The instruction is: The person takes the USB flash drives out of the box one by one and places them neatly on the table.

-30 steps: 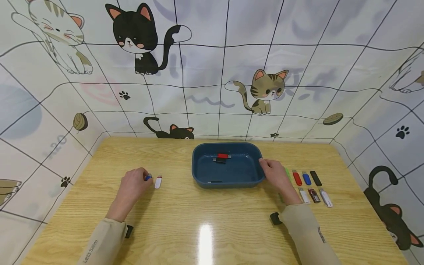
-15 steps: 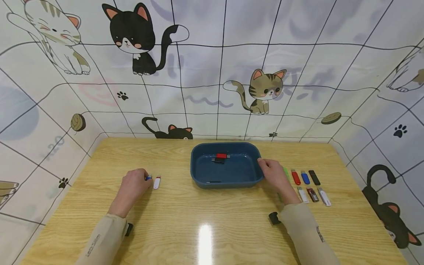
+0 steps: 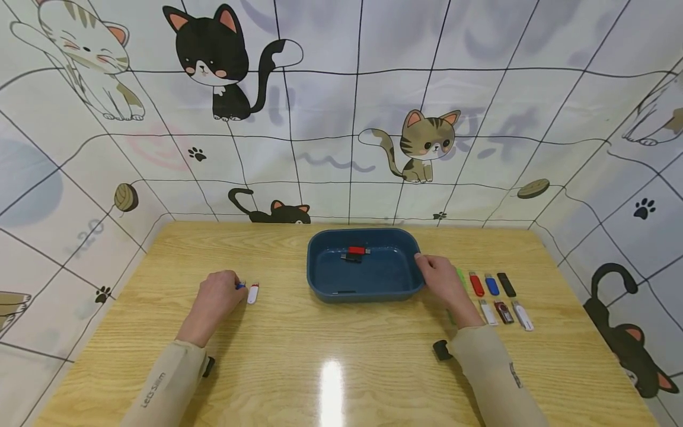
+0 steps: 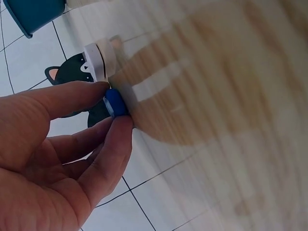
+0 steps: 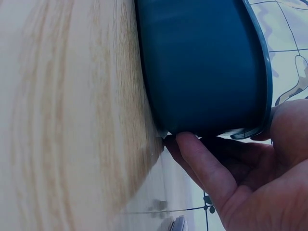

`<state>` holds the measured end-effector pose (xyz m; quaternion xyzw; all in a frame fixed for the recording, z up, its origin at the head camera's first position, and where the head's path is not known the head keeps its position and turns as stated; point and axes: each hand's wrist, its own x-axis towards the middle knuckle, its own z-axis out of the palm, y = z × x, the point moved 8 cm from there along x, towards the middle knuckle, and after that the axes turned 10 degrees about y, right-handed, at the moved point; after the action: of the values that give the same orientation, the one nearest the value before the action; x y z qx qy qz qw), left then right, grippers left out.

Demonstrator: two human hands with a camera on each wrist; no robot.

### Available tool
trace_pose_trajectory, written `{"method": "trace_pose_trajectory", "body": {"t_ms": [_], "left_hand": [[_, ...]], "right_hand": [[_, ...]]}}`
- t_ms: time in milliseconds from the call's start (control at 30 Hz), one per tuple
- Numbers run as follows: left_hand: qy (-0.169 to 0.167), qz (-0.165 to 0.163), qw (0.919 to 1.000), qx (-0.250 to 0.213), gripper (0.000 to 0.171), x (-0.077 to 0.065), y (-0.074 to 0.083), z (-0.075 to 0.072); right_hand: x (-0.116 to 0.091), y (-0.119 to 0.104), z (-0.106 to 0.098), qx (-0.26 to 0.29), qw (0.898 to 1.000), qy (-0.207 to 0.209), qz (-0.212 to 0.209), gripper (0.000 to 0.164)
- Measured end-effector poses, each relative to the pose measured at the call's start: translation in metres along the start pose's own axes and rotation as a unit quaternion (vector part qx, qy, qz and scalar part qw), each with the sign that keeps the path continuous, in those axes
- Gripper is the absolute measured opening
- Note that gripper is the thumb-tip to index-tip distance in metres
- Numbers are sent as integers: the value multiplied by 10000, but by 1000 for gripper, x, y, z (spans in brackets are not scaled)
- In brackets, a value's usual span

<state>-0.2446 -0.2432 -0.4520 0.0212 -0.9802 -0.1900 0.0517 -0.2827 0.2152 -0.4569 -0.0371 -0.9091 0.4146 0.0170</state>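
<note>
My left hand (image 3: 217, 296) pinches a small blue USB stick (image 4: 115, 102) between thumb and fingertips, at the tabletop on the left. Just to its right lies a white USB stick (image 3: 252, 295) with a red end. At the centre back stands a dark blue plastic bin (image 3: 368, 298). My right hand (image 3: 441, 281) grips its right side, thumb at the rim and fingers against the outer wall, as the right wrist view shows. Inside the bin lie a red USB stick (image 3: 357, 251) and a black USB stick (image 3: 351, 258). A thin dark shape shows near its front wall.
Right of my right hand, several USB sticks lie in two rows, among them a red one (image 3: 476, 284), a blue one (image 3: 492, 286) and a black one (image 3: 506, 284). My forearm partly hides a green one (image 3: 462, 277). Cat-print cloth (image 3: 331, 118) encloses the wooden table (image 3: 277, 367).
</note>
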Motion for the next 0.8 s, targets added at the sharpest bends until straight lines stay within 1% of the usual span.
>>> {"method": "trace_pose_trajectory", "body": {"t_ms": [100, 233, 333, 467, 633, 700, 800], "left_hand": [[-7, 45, 10000, 41, 28, 0, 2, 0], [-74, 34, 10000, 53, 34, 0, 3, -1], [-133, -14, 9999, 69, 35, -1, 3, -3], [-80, 46, 9998, 202, 25, -1, 4, -10], [151, 143, 9994, 294, 39, -1, 10, -24], [281, 202, 9991, 237, 38, 0, 16, -29], [472, 357, 9982, 113, 36, 1, 30, -36]], "right_hand": [[0, 0, 0, -2, 10000, 5, -14, 50], [1, -1, -1, 20, 10000, 10, -26, 48], [1, -2, -1, 68, 10000, 22, -20, 48], [1, -2, 0, 66, 9999, 72, -58, 48], [2, -1, 1, 67, 9999, 86, -85, 48], [1, 0, 1, 66, 9999, 63, -80, 49], [2, 2, 0, 52, 9999, 69, -81, 50]]}}
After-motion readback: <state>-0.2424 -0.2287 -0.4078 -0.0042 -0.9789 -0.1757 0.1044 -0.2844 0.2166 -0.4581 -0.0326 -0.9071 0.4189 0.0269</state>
